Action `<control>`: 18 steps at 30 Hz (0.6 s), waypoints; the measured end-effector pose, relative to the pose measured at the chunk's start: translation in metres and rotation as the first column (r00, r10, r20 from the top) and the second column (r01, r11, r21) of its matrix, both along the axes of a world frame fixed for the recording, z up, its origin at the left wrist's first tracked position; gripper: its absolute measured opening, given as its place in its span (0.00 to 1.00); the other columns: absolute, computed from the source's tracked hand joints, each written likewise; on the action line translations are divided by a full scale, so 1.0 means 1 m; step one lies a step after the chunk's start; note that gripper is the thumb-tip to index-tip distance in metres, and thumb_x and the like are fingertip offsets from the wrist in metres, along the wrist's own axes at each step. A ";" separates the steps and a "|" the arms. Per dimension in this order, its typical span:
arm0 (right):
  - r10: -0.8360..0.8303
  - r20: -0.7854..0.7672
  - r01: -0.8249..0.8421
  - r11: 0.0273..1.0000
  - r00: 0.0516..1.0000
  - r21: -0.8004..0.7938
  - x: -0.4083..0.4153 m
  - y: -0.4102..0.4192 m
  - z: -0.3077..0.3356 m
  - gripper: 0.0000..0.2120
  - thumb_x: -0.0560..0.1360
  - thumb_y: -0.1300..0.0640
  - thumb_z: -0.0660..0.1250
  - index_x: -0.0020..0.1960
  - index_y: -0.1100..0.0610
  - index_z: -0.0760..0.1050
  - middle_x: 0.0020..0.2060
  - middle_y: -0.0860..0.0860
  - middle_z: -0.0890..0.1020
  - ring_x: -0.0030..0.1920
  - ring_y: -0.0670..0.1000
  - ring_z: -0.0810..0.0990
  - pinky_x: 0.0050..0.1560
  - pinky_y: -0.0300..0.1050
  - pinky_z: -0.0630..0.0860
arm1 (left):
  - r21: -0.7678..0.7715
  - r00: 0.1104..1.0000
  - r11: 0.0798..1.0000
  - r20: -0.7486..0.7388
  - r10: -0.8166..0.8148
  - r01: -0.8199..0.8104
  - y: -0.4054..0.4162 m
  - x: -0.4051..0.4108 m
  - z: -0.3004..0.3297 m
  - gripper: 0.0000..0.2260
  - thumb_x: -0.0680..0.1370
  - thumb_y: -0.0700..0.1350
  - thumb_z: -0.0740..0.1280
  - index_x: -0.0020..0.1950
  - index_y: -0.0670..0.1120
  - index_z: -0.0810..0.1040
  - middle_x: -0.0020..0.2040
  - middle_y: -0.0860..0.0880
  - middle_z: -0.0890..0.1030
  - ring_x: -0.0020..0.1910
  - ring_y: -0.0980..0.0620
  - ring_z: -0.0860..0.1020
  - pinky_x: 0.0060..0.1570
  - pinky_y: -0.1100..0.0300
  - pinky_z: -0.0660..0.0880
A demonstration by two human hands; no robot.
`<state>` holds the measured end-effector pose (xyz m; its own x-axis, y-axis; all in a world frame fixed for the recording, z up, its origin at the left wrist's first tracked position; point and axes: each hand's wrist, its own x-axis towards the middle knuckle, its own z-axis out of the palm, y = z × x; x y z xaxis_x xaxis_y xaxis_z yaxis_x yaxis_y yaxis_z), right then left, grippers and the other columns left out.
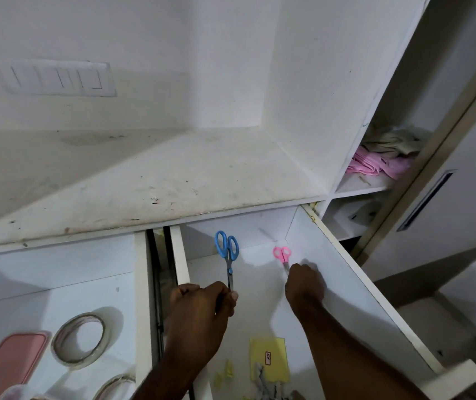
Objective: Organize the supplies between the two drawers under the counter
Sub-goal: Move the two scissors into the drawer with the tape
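Pinching blade tips, left hand (pixel 202 301) on blue scissors (pixel 227 255), right hand (pixel 303 281) on pink scissors (pixel 282 254), both inside right drawer (pixel 346 272); placement step apparently underway; next move likely releasing them flat, side by side.

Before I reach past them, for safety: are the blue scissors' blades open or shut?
Shut: the blue scissors show one narrow blade line, handle loops together, tips pinched by the left hand.

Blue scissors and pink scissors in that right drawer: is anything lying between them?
No. In the head view, only bare white drawer floor shows between the blue scissors and the pink scissors.
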<state>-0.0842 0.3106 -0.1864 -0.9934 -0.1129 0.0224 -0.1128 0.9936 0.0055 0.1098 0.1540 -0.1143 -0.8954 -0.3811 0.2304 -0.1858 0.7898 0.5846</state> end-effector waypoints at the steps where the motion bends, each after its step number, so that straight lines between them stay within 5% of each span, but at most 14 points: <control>1: -0.020 0.030 0.020 1.000 0.999 -0.022 0.000 -0.001 0.002 0.10 0.80 0.59 0.61 0.58 0.53 0.78 0.56 0.50 0.81 0.58 0.51 0.80 0.51 0.43 0.78 | -0.003 1.000 1.000 0.003 0.004 -0.004 0.000 0.000 0.001 0.17 0.78 0.63 0.52 0.38 0.58 0.74 0.33 0.64 0.80 0.36 0.65 0.77 0.51 0.65 0.55; 6: -0.091 0.302 0.189 0.930 0.949 -0.316 -0.021 0.000 -0.008 0.10 0.75 0.58 0.70 0.55 0.59 0.77 0.49 0.56 0.82 0.51 0.57 0.84 0.45 0.47 0.80 | 0.011 1.000 1.000 0.011 0.012 -0.012 -0.001 0.001 0.002 0.16 0.82 0.59 0.56 0.40 0.56 0.76 0.35 0.66 0.80 0.40 0.67 0.76 0.51 0.70 0.53; 8: -0.052 0.545 0.415 0.710 0.837 -0.569 -0.024 -0.003 0.000 0.04 0.74 0.63 0.68 0.47 0.64 0.74 0.34 0.57 0.79 0.33 0.55 0.80 0.30 0.44 0.75 | 0.057 1.000 0.998 -0.005 0.015 -0.014 -0.003 0.000 0.001 0.14 0.82 0.57 0.58 0.40 0.56 0.77 0.35 0.67 0.80 0.42 0.66 0.77 0.53 0.69 0.54; 10: 0.065 0.700 0.609 0.438 0.712 -0.661 -0.018 -0.006 0.021 0.06 0.77 0.69 0.62 0.41 0.66 0.72 0.29 0.58 0.75 0.26 0.52 0.71 0.25 0.39 0.69 | 0.151 0.999 0.988 -0.042 0.004 0.003 -0.004 -0.002 -0.001 0.15 0.82 0.58 0.58 0.39 0.58 0.77 0.37 0.67 0.81 0.42 0.65 0.78 0.57 0.63 0.63; 13: 0.275 0.664 0.560 0.372 0.695 -0.741 0.002 -0.011 0.071 0.08 0.78 0.70 0.64 0.41 0.68 0.75 0.33 0.61 0.78 0.31 0.55 0.74 0.31 0.45 0.77 | 0.345 0.991 0.938 -0.134 0.003 0.044 -0.007 -0.001 0.001 0.15 0.80 0.59 0.58 0.39 0.57 0.79 0.39 0.64 0.83 0.39 0.61 0.80 0.52 0.52 0.75; 18: 0.676 0.429 0.337 0.273 0.599 -0.901 0.050 -0.029 0.120 0.04 0.79 0.67 0.65 0.46 0.66 0.75 0.40 0.61 0.79 0.43 0.58 0.81 0.50 0.55 0.82 | 0.575 0.978 0.815 -0.202 0.056 0.072 -0.008 0.001 0.010 0.13 0.82 0.49 0.63 0.40 0.51 0.81 0.40 0.53 0.85 0.40 0.54 0.82 0.49 0.52 0.78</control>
